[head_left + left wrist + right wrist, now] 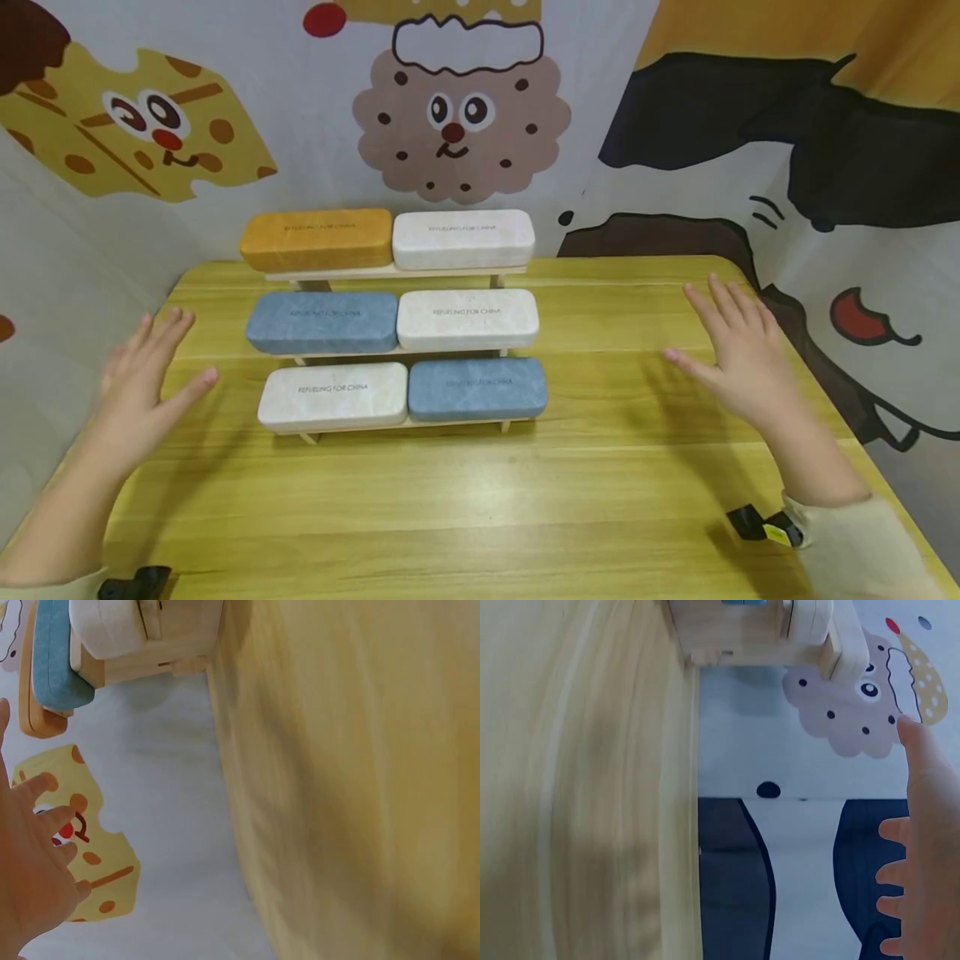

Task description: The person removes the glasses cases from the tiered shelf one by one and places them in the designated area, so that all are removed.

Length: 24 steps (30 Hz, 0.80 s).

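A three-step wooden stand (408,423) bears glasses cases printed with lettering, two to a step. On top are an orange case (317,240) and a white case (463,240). The middle step has a blue case (322,322) and a white case (468,320). A cream case (333,396) and a blue case (477,389) lie on the lowest step. Left of the stand, my left hand (142,392) hovers with fingers spread, touching nothing. To its right, further off, my right hand (746,358) is likewise raised, fingers extended, holding nothing.
The stand rests on a wood-grain table (480,517) with rounded far corners. Behind and beside the table hangs a pale cloth (307,150) with cartoon prints. Dark straps with small devices (765,527) are at both wrists.
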Each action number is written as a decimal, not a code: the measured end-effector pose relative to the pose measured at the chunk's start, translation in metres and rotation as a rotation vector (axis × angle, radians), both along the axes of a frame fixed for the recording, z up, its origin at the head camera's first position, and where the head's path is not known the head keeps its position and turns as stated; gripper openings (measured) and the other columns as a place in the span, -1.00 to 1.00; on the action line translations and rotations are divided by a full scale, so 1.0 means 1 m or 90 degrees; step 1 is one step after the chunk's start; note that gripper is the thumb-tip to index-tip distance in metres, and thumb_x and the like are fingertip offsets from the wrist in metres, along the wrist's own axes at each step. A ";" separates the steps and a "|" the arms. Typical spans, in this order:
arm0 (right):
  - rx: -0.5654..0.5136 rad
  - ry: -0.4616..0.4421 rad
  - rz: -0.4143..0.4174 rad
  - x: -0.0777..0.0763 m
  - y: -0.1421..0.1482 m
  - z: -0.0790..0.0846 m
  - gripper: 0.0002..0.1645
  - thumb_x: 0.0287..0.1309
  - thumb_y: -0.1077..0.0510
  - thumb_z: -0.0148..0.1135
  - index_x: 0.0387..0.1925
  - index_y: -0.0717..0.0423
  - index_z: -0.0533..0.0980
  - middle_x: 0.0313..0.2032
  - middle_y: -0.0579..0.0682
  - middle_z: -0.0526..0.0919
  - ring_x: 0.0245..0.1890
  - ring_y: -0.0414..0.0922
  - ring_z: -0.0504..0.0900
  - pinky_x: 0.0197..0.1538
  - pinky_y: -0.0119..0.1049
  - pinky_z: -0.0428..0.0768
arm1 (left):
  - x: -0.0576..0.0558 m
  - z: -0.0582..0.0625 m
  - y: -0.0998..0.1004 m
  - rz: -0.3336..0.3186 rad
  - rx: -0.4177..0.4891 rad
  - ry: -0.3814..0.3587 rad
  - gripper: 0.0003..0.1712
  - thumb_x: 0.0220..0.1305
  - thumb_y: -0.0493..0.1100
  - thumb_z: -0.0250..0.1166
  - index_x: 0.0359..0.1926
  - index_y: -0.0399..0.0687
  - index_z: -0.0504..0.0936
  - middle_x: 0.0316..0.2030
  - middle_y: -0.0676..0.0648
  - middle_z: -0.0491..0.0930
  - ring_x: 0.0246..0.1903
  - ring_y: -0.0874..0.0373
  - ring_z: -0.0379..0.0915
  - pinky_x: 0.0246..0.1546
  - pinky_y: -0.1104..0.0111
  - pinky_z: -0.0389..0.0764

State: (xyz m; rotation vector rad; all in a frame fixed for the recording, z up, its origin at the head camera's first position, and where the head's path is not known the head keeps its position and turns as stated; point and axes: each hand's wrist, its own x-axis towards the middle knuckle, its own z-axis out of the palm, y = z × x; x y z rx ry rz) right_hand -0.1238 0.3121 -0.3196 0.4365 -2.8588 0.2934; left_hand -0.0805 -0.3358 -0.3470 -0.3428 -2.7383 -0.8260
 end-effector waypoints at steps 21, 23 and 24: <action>-0.170 0.076 0.121 0.014 -0.048 -0.018 0.01 0.12 -0.41 0.16 0.43 0.06 0.18 0.41 0.18 0.11 0.37 0.24 0.03 0.33 0.26 -0.12 | 0.020 -0.028 0.023 -0.033 0.247 -0.062 -0.19 0.32 -0.35 0.16 0.50 0.05 0.04 0.47 0.00 -0.08 0.42 0.05 -0.31 0.17 -0.37 -0.37; -0.190 0.075 0.133 0.014 -0.052 -0.020 0.00 0.11 -0.41 0.16 0.42 0.06 0.20 0.41 0.17 0.13 0.36 0.25 0.05 0.32 0.27 -0.10 | 0.022 -0.030 0.025 -0.040 0.261 -0.068 -0.18 0.30 -0.37 0.18 0.49 0.04 0.06 0.46 0.05 -0.01 0.41 0.16 -0.26 0.21 -0.32 -0.38; -0.201 0.073 0.139 0.014 -0.055 -0.021 0.00 0.11 -0.41 0.16 0.41 0.07 0.21 0.40 0.17 0.14 0.35 0.26 0.05 0.32 0.28 -0.10 | 0.023 -0.031 0.026 -0.043 0.266 -0.070 -0.17 0.28 -0.38 0.19 0.49 0.04 0.07 0.45 0.08 0.02 0.39 0.23 -0.23 0.24 -0.28 -0.38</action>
